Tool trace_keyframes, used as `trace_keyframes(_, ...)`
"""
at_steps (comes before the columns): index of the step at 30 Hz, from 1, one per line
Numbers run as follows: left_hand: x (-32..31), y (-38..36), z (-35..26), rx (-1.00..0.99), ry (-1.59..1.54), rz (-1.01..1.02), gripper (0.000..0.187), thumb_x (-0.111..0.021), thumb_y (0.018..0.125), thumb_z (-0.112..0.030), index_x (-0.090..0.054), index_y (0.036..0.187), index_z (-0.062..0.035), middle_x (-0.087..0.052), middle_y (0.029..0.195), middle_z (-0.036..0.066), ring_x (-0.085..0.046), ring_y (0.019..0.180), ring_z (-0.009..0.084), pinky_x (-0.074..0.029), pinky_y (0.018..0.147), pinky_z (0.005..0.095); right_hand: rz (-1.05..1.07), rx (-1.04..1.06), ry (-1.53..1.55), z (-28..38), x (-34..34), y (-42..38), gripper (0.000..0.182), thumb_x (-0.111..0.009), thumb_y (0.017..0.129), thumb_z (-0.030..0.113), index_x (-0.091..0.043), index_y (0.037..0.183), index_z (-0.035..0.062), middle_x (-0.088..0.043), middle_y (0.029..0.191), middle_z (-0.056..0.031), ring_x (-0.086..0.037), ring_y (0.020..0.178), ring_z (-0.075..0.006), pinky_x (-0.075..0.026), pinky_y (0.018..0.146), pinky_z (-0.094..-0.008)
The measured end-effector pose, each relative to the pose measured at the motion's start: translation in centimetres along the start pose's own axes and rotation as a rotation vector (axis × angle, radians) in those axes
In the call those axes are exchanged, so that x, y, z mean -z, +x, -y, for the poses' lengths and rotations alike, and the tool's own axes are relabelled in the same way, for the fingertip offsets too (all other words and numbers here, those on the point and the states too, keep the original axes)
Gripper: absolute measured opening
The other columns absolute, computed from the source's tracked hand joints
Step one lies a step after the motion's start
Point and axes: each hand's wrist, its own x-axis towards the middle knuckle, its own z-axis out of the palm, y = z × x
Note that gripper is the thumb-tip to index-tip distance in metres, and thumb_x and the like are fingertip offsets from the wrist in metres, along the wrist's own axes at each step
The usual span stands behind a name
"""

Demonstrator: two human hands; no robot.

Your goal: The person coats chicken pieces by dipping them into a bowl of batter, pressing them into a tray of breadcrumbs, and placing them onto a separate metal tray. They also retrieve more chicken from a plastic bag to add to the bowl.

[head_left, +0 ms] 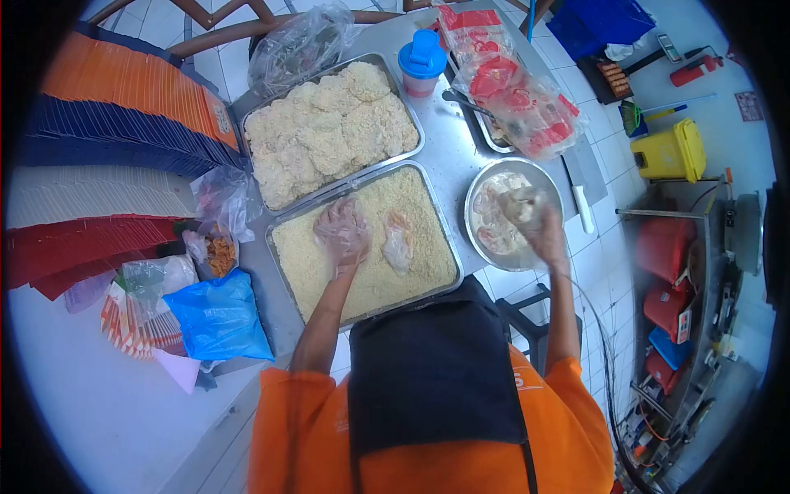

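Note:
My left hand (344,235), in a clear plastic glove, lies on the pale crumbs in a metal tray (372,308) with its fingers stretched out. Just right of it a raw, pinkish piece of meat (398,244) rests on the crumbs, partly coated. Over the steel bowl (472,233) at the right, my right hand (545,237) is closed on a wet, batter-coated piece of meat (522,203); motion blurs it somewhat. More pieces of meat (497,230) sit in whitish batter in the bowl. Behind, a second tray (422,140) is heaped with crumb-coated pieces (329,132).
A blue-lidded cup (422,64), red-and-white plastic packaging (518,99) and a knife (581,198) lie beyond the bowl. Stacked folded cartons (132,90), a blue plastic bag (220,317) and a bag of brown food (220,253) are at left. A shelf rack (666,216) stands right.

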Motion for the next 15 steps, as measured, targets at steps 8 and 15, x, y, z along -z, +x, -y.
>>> trace_keyframes(8,-0.3,1.4,-0.5,-0.032,-0.069,0.048,0.041,-0.057,0.081,-0.030,-0.059,0.117,-0.0113,-0.056,0.119,0.011,-0.048,0.111,0.0302,-0.032,0.098,0.0481,0.203,-0.150,-0.503,-2.2,-3.5,0.2,0.037,-0.063,0.067,-0.002,-0.060,0.104,-0.0028,-0.062,0.098,-0.0278,-0.060,0.095,-0.0447,-0.050,0.082,-0.0481)
trace_keyframes(15,-1.5,1.7,-0.6,-0.050,0.021,0.103,0.041,-0.057,0.080,-0.032,-0.061,0.114,-0.0108,-0.057,0.114,0.012,-0.047,0.111,0.0313,-0.032,0.098,0.0498,0.097,-0.058,-0.315,-4.2,-2.0,1.6,0.036,-0.066,0.068,0.002,-0.061,0.104,-0.0022,-0.064,0.100,-0.0257,-0.061,0.096,-0.0427,-0.049,0.082,-0.0472)
